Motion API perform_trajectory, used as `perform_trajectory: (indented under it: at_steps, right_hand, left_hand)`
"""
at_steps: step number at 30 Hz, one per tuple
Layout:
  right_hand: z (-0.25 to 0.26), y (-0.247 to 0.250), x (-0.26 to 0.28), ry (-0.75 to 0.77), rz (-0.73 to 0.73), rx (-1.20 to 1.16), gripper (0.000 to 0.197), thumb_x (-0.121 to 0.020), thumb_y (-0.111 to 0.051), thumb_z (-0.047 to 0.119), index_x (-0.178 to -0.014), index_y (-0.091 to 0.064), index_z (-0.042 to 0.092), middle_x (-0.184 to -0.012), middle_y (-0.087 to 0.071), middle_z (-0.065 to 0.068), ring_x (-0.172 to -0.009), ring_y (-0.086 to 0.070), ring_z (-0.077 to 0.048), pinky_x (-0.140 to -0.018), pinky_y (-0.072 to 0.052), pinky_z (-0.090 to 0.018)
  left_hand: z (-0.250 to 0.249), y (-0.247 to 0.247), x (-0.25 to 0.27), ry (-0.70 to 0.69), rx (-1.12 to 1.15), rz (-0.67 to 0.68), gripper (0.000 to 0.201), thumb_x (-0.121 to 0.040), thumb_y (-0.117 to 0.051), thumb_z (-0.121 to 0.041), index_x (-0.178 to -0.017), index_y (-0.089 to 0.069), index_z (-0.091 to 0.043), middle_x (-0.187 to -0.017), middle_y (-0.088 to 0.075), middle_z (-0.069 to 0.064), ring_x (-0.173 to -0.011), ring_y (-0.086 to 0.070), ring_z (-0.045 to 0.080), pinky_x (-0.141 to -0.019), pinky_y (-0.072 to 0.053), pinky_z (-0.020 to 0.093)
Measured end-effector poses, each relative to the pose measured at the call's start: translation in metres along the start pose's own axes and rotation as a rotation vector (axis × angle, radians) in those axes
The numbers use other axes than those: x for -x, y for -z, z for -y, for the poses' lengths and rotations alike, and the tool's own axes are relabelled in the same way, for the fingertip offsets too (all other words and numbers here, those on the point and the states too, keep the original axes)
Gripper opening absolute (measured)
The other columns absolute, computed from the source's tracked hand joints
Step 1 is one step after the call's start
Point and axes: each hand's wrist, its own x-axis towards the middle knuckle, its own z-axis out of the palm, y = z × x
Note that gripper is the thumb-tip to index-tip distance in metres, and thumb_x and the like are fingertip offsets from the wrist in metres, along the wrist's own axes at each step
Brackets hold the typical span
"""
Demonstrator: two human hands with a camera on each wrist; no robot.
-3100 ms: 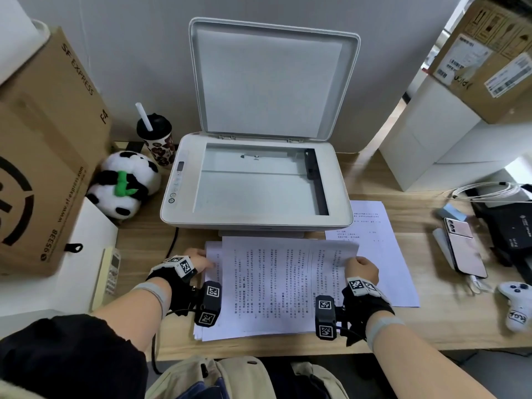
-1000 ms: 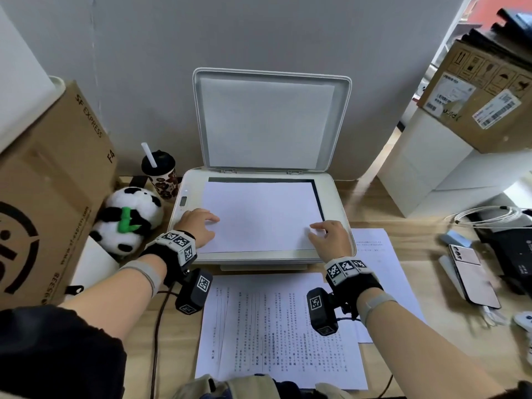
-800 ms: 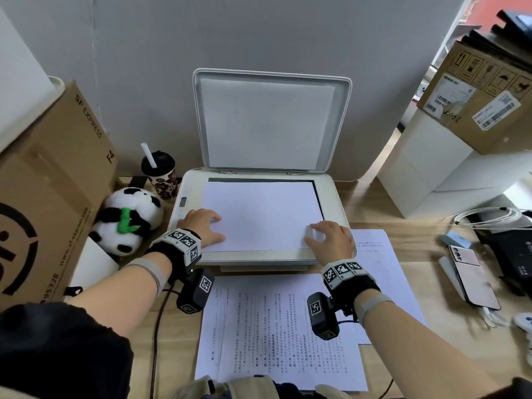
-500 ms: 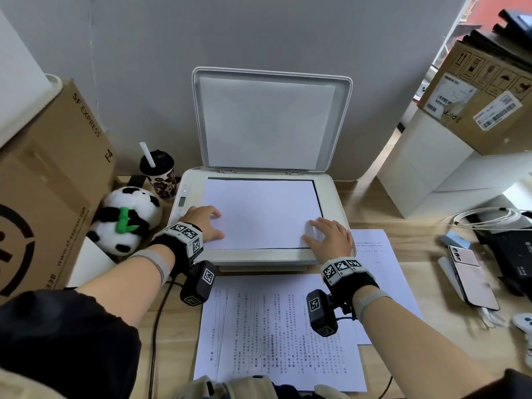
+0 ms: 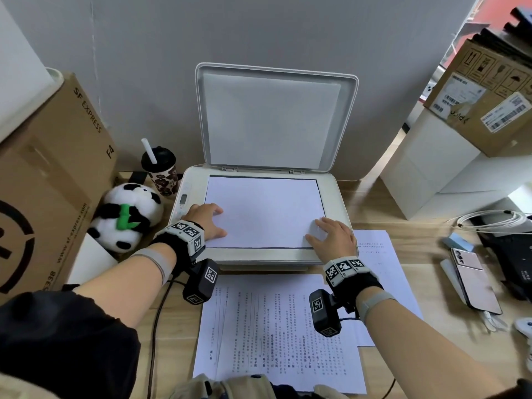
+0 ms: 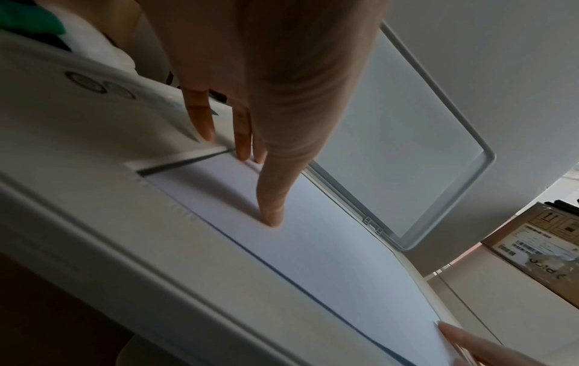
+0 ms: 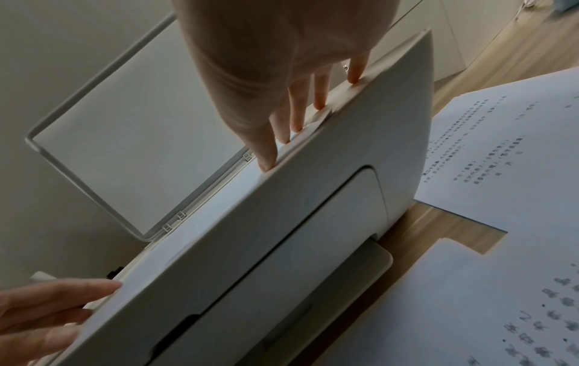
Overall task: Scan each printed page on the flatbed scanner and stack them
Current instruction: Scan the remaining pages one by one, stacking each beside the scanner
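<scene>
A white flatbed scanner (image 5: 338, 197) stands at the back of the desk with its lid (image 5: 273, 116) raised. A sheet (image 5: 263, 211) lies blank side up on the glass. My left hand (image 5: 205, 221) presses straight fingers on the sheet's near left corner (image 6: 272, 218). My right hand (image 5: 331, 236) presses flat on the near right corner, fingertips (image 7: 266, 163) at the glass edge. A stack of printed pages (image 5: 273, 335) lies on the desk in front of the scanner. One more printed page (image 5: 380, 254) lies to its right.
At the left stand a cardboard box (image 5: 49, 182), a plush panda (image 5: 126, 217) and a lidded cup with a straw (image 5: 159, 171). White boxes (image 5: 437, 168) stand at the right; a phone (image 5: 475, 280), cables (image 5: 489, 220) and a controller (image 5: 525, 326) lie on the desk.
Three seconds ago both hands held a page above the stack and the glass was bare. Over the last second the hands have only shifted slightly on the sheet's near corners.
</scene>
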Motion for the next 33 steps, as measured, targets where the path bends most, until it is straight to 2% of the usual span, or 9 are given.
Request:
perform_trajectory:
  at_steps: [6, 18, 22, 24, 26, 29, 30, 32, 33]
  right_hand:
    - [0.000, -0.002, -0.003, 0.001, -0.005, 0.000, 0.053, -0.086, -0.060, 0.045, -0.136, -0.047, 0.032, -0.147, -0.038, 0.015, -0.142, -0.021, -0.012, -0.118, -0.012, -0.035]
    - [-0.004, -0.005, -0.006, 0.006, -0.021, -0.022, 0.052, -0.084, -0.063, 0.046, -0.133, -0.051, 0.033, -0.144, -0.043, 0.017, -0.140, -0.025, -0.012, -0.117, -0.014, -0.035]
    - [-0.008, -0.008, -0.014, -0.054, -0.098, -0.238, 0.032, -0.085, -0.063, 0.038, -0.117, -0.062, 0.034, -0.132, -0.055, 0.013, -0.131, -0.040, -0.013, -0.111, -0.024, -0.036]
    - [-0.008, -0.004, -0.020, -0.166, -0.178, -0.506, 0.022, -0.086, -0.060, 0.032, -0.106, -0.065, 0.037, -0.121, -0.060, 0.005, -0.117, -0.053, -0.015, -0.100, -0.037, -0.032]
    - [-0.005, 0.005, -0.024, -0.239, -0.243, -0.663, 0.022, -0.089, -0.055, 0.019, -0.106, -0.067, 0.026, -0.113, -0.062, 0.000, -0.103, -0.058, -0.014, -0.084, -0.039, -0.020]
    - [-0.004, 0.018, -0.033, -0.280, -0.342, -0.775, 0.027, -0.090, -0.049, 0.004, -0.108, -0.067, 0.012, -0.102, -0.063, 0.000, -0.089, -0.056, -0.013, -0.060, -0.038, -0.004]
    - [-0.004, 0.020, -0.036, -0.300, -0.360, -0.808, 0.029, -0.089, -0.047, 0.001, -0.108, -0.067, 0.011, -0.100, -0.063, 0.000, -0.085, -0.055, -0.012, -0.057, -0.038, -0.002]
    - [-0.005, 0.023, -0.042, -0.339, -0.373, -0.856, 0.032, -0.087, -0.044, -0.002, -0.107, -0.067, 0.009, -0.098, -0.062, 0.000, -0.081, -0.055, -0.011, -0.058, -0.038, -0.004]
    - [-0.006, 0.022, -0.044, -0.350, -0.371, -0.863, 0.033, -0.086, -0.043, -0.003, -0.106, -0.067, 0.008, -0.097, -0.062, 0.000, -0.082, -0.055, -0.012, -0.057, -0.038, -0.003]
  left_hand:
    - [-0.001, 0.003, -0.003, -0.016, 0.031, 0.005, 0.064, -0.072, -0.076, -0.035, -0.129, -0.048, -0.027, -0.135, -0.049, 0.001, -0.128, -0.042, 0.022, -0.109, -0.034, 0.036]
    - [-0.004, 0.003, -0.008, -0.020, -0.036, -0.003, 0.059, -0.076, -0.074, -0.033, -0.128, -0.048, -0.027, -0.135, -0.049, 0.000, -0.133, -0.035, 0.021, -0.111, -0.031, 0.042]
    - [-0.008, 0.011, -0.012, -0.041, -0.008, -0.016, 0.056, -0.076, -0.075, -0.034, -0.125, -0.052, -0.023, -0.137, -0.047, 0.002, -0.131, -0.039, 0.022, -0.107, -0.035, 0.038]
    - [-0.013, 0.021, -0.019, -0.047, 0.111, -0.079, 0.052, -0.077, -0.075, -0.033, -0.123, -0.055, -0.019, -0.136, -0.049, 0.008, -0.122, -0.048, 0.025, -0.100, -0.041, 0.035]
    - [-0.022, 0.036, -0.026, -0.044, 0.263, -0.159, 0.048, -0.082, -0.071, -0.026, -0.125, -0.055, -0.013, -0.133, -0.052, 0.011, -0.115, -0.054, 0.028, -0.091, -0.044, 0.029]
    - [-0.040, 0.067, -0.042, -0.033, 0.481, -0.239, 0.042, -0.087, -0.064, -0.011, -0.126, -0.052, -0.003, -0.107, -0.060, 0.012, -0.087, -0.055, 0.024, -0.055, -0.041, 0.010]
    - [-0.046, 0.078, -0.049, -0.025, 0.535, -0.254, 0.035, -0.087, -0.062, -0.009, -0.120, -0.054, -0.003, -0.093, -0.057, 0.012, -0.078, -0.050, 0.021, -0.046, -0.037, 0.012]
    - [-0.054, 0.098, -0.065, 0.018, 0.638, -0.253, 0.029, -0.087, -0.059, -0.008, -0.115, -0.051, -0.007, -0.079, -0.048, 0.009, -0.068, -0.045, 0.019, -0.043, -0.033, 0.017]
    - [-0.057, 0.105, -0.071, 0.057, 0.698, -0.247, 0.040, -0.088, -0.056, -0.007, -0.127, -0.044, -0.008, -0.074, -0.047, 0.007, -0.061, -0.045, 0.019, -0.043, -0.033, 0.019]
